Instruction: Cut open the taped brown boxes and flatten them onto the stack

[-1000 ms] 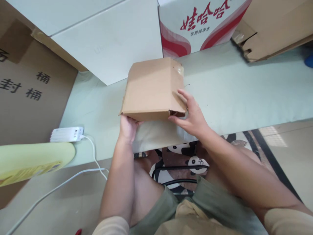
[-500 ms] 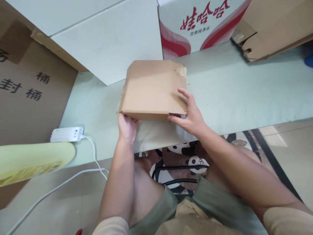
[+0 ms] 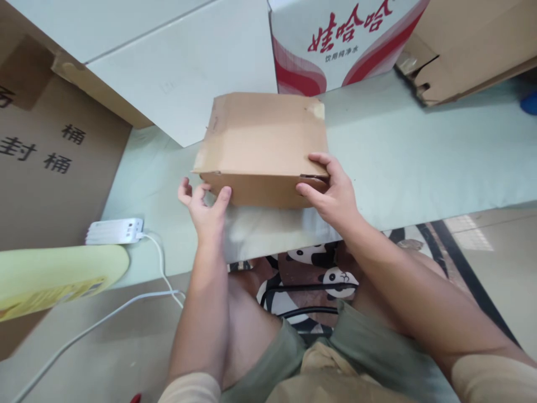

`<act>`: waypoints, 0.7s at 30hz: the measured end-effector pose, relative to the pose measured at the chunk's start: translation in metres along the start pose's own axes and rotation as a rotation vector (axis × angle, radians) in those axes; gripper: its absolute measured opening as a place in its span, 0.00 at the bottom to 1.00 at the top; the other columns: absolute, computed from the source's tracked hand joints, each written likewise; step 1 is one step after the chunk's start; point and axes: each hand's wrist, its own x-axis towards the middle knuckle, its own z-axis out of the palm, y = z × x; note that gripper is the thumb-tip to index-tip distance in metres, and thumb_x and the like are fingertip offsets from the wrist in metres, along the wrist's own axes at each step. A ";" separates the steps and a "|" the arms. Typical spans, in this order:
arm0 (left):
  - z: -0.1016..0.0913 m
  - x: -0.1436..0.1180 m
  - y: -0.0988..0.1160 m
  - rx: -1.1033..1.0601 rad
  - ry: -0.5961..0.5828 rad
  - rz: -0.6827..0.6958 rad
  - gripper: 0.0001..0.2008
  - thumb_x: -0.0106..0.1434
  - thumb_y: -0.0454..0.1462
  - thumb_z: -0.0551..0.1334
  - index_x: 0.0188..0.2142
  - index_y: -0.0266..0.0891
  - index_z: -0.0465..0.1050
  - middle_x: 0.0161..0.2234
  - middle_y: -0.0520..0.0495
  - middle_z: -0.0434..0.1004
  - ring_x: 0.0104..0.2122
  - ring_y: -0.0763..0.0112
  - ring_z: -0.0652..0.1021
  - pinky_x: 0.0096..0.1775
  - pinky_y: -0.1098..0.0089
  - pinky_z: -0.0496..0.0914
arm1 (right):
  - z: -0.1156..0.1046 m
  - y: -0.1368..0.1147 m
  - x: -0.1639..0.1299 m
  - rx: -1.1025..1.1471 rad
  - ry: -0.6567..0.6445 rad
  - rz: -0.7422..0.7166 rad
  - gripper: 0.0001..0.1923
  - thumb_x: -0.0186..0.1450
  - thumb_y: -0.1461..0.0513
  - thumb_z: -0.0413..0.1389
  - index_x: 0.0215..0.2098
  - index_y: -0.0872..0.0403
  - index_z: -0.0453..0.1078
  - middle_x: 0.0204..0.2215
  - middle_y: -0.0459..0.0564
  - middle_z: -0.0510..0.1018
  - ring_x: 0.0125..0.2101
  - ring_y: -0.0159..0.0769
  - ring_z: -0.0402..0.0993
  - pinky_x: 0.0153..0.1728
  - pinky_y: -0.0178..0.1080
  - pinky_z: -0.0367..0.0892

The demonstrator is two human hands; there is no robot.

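Note:
A small brown cardboard box (image 3: 262,140) sits on the pale green table (image 3: 419,157) just in front of me. My right hand (image 3: 333,190) grips its near right corner, thumb on the front face and fingers on top. Spread fingers of my left hand (image 3: 205,204) touch the box's near left lower edge, the thumb resting on the front face. A cream cloth (image 3: 268,232) hangs over the table edge below the box.
A large white box (image 3: 176,67) and a red-and-white drinks carton (image 3: 335,39) stand behind. Brown cartons lie at far right (image 3: 461,50) and at left (image 3: 54,162). A white power strip (image 3: 115,230) with cable lies left, beside a yellow object (image 3: 54,277).
The box has been turned and set down flatter, its front face now toward me. My left hand came out from beneath it and opened at the near left edge.

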 end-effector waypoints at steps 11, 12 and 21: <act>-0.002 0.006 0.006 -0.286 0.005 -0.210 0.09 0.55 0.40 0.61 0.21 0.41 0.74 0.24 0.48 0.77 0.28 0.66 0.78 0.32 0.67 0.73 | -0.014 0.007 0.010 -0.033 0.299 -0.011 0.14 0.69 0.48 0.51 0.42 0.48 0.66 0.37 0.50 0.72 0.39 0.42 0.72 0.43 0.45 0.72; -0.005 0.010 0.003 -0.239 -0.033 -0.233 0.05 0.54 0.39 0.64 0.25 0.41 0.77 0.28 0.47 0.80 0.31 0.65 0.80 0.36 0.67 0.75 | -0.016 0.008 0.011 -0.024 0.303 -0.021 0.13 0.69 0.48 0.51 0.41 0.48 0.66 0.36 0.50 0.71 0.38 0.42 0.72 0.41 0.45 0.71; -0.010 0.018 0.017 -0.255 -0.283 -0.285 0.31 0.40 0.35 0.82 0.46 0.43 0.80 0.50 0.46 0.84 0.51 0.59 0.80 0.52 0.67 0.75 | -0.025 -0.002 0.010 0.236 0.073 -0.060 0.09 0.61 0.54 0.59 0.33 0.49 0.66 0.25 0.43 0.64 0.24 0.32 0.59 0.27 0.37 0.58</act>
